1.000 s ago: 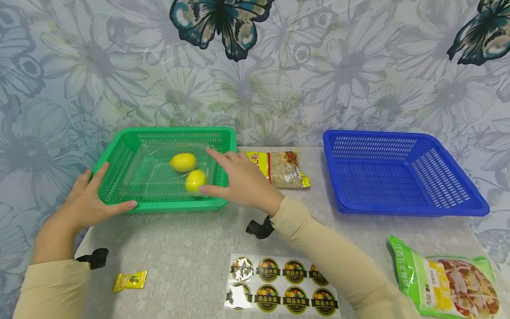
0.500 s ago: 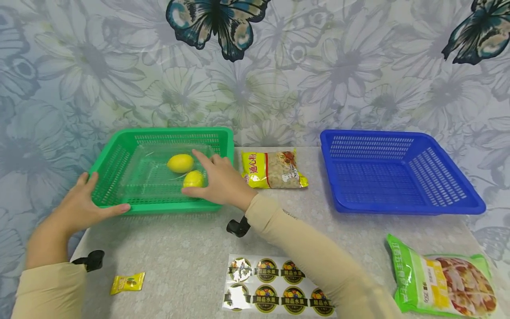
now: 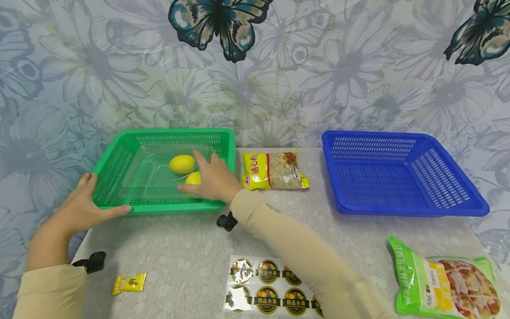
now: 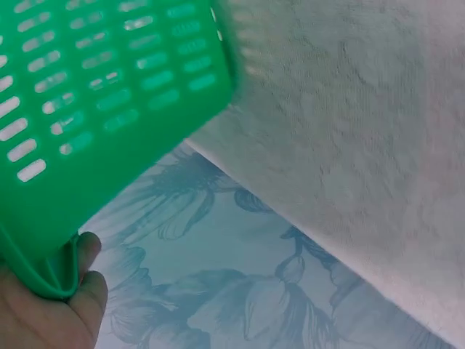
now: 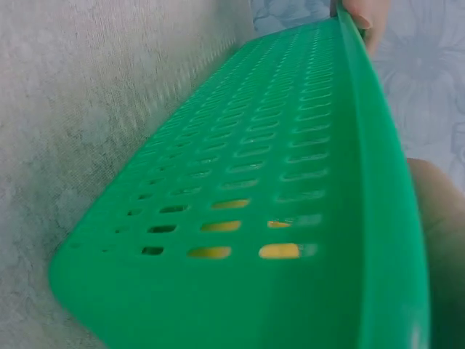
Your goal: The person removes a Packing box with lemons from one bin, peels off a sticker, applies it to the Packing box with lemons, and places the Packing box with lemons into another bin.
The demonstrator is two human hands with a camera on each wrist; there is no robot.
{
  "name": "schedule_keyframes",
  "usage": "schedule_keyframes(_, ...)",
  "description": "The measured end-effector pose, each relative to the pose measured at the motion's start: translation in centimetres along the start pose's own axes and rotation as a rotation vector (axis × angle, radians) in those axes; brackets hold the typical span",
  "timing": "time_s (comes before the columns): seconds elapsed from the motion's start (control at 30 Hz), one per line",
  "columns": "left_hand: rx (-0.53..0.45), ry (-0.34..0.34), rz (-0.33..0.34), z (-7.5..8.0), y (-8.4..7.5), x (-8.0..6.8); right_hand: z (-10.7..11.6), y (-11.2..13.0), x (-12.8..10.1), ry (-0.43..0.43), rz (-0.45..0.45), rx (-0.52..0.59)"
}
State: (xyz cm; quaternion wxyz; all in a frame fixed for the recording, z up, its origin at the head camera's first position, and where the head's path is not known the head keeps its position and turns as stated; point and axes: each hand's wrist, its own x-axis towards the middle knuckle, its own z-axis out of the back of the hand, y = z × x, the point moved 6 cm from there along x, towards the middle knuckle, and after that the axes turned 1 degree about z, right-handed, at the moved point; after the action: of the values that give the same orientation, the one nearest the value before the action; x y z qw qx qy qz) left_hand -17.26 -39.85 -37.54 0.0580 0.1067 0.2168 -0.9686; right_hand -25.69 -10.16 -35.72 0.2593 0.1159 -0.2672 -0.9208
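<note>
Green basket [image 3: 171,207] in the head view: ahead of me and to my left on the tablecloth [image 3: 171,248], its long axis running left to right.
Clear container [image 3: 143,177]: in the basket, its long side parallel to the basket's.
Far lemon [image 3: 182,164]: within the container's outline, toward the right end, long axis roughly left to right; whether plastic lies over it or only under it, I can't tell.
Near lemon [image 3: 193,178]: just beside the other, closer to me, partly hidden by my fingers.
Right hand [image 3: 219,179]: in over the basket's right end, thumb and index finger spread wide to either side of the near lemon; both lemons lie to its left, and it is the nearer hand. Whether it touches fruit or plastic, I can't tell.
Left hand [image 3: 81,201]: grips the basket's near left corner, thumb along the near rim, well apart from the lemons.
Around them: pasta bag [image 3: 275,172] just right of the basket, blue basket [image 3: 414,212] farther right, sticker sheet [image 3: 267,283] and sweet packet [image 3: 129,284] nearer me, green food bag [image 3: 448,279] at lower right.
Basket corner in the left wrist view: my fingers curl round the rim.
Slots in the right wrist view: yellow shows through at this end, the lemons I judge; my left hand holds the far end, and my right-hand fingers are hidden beyond the rim.
</note>
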Motion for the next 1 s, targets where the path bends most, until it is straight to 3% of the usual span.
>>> schedule_keyframes(0.23,0.017,-0.005,0.018,0.2,0.5,-0.5,-0.7,0.9,1.0,-0.028,-0.058,-0.124)
schedule_keyframes(0.5,0.01,-0.021,0.026,0.1,0.8,-0.3,-1.5,1.1,1.5,-0.049,-0.159,-0.148)
schedule_keyframes(1.0,0.02,-0.044,0.007,0.0,0.4,-0.1,-3.2,-0.6,3.2,0.012,-0.27,0.083)
